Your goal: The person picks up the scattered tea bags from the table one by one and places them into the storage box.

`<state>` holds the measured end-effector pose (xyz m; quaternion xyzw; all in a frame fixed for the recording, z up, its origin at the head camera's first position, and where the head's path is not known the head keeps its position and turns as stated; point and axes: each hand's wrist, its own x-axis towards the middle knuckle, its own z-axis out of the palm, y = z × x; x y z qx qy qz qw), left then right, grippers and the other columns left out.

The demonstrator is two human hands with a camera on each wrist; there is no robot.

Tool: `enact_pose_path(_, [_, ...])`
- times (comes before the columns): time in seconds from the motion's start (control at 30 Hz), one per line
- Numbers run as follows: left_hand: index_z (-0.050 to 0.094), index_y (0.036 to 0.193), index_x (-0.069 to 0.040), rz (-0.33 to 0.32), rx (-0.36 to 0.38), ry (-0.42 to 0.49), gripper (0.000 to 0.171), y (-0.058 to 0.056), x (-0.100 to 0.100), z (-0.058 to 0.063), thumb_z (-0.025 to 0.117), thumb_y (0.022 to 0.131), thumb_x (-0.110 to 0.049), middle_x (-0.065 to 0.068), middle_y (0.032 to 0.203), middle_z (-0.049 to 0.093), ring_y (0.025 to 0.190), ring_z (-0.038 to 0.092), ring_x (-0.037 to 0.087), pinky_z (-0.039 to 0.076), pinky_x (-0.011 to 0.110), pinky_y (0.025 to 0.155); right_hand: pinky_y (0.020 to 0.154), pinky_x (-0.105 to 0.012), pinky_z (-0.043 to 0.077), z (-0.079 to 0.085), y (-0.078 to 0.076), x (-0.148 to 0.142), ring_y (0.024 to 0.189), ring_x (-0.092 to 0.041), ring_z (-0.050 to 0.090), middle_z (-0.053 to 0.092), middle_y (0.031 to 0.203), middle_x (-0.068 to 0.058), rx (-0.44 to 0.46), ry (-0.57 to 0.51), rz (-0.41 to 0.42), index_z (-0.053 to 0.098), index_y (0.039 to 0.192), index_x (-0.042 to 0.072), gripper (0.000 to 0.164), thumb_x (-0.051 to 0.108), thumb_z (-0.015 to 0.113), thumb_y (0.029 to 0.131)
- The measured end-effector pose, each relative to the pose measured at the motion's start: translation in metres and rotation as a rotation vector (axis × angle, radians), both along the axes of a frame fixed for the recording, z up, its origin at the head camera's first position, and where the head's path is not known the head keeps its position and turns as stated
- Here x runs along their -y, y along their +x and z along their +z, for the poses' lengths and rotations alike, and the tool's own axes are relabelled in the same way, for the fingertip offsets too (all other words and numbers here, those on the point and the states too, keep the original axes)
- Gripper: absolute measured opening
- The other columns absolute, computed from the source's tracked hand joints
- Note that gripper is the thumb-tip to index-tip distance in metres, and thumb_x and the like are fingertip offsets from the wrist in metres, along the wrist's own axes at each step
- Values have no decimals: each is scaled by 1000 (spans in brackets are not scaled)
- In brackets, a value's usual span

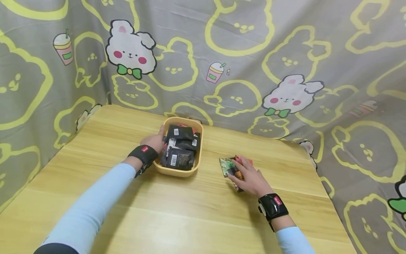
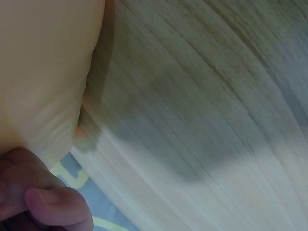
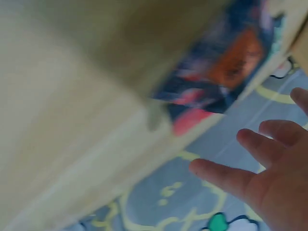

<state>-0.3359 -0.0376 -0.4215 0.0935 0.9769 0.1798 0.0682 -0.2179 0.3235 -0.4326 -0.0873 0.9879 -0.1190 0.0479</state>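
A yellow plastic basket [image 1: 177, 173] stands toward the back of the table, holding several black sachets [image 1: 182, 160] with white barcode labels. My left hand [image 1: 154, 143] grips the basket's left rim; the left wrist view shows its bent fingers [image 2: 57, 204] against the outer wall. To the right of the basket lies a small overlapping group of colourful printed packets [image 1: 226, 167], with green, red, orange and dark parts. Over them my right hand [image 1: 253, 180] is spread, fingers extended and partly hiding them. In the right wrist view the packets [image 3: 211, 72] look blurred.
The wood-grain table [image 1: 177, 218] runs back to a grey curtain [image 1: 190, 21] with yellow outlines and rabbit faces, which hangs along the back and both sides. Black bands circle both wrists, above light blue sleeves [image 1: 92, 204].
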Motion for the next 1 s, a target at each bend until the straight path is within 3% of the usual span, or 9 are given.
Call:
enact_pose_path(0.23, [4,151,-9,6,13,-3,68,3,1,4,43,96,-17,12,69,60,57,54,24,40,32,52,100,-60,34,-18,5,-10,130,-47,36,28,149,-25,47,37,-16,41,143,14,74,59,54,85])
enact_pose_path(0.37, [4,151,-9,8,28,0,68,6,-1,8,43,96,-18,12,70,59,58,54,23,39,31,52,100,-54,38,-18,4,-7,130,-45,37,30,146,-29,35,31,-2,41,142,9,69,43,60,84])
enact_pose_path(0.53, [5,151,-8,8,20,-7,68,7,-2,7,44,96,-18,12,70,60,58,54,24,40,31,52,99,-50,40,-14,4,-2,127,-43,43,38,141,-31,10,67,-2,44,138,0,67,23,56,76])
enact_pose_path(0.67, [7,151,-8,19,14,-1,69,6,-3,7,46,95,-16,13,68,60,58,56,25,42,33,53,95,-50,43,-14,6,0,117,-42,53,49,131,-30,-21,108,-2,49,132,-4,56,17,57,81])
enact_pose_path(0.87, [7,151,-8,26,15,30,69,3,-3,6,42,92,-12,14,63,58,57,56,26,43,34,51,75,-48,51,-8,6,5,88,-37,65,66,104,-23,-153,171,-7,56,122,-5,37,4,57,86])
enact_pose_path(1.0, [5,151,-8,25,7,26,68,-1,-1,1,40,93,-13,15,67,59,60,57,27,43,34,52,74,-46,52,8,0,17,90,-35,66,66,108,-21,-295,154,24,57,122,-5,37,1,58,85])
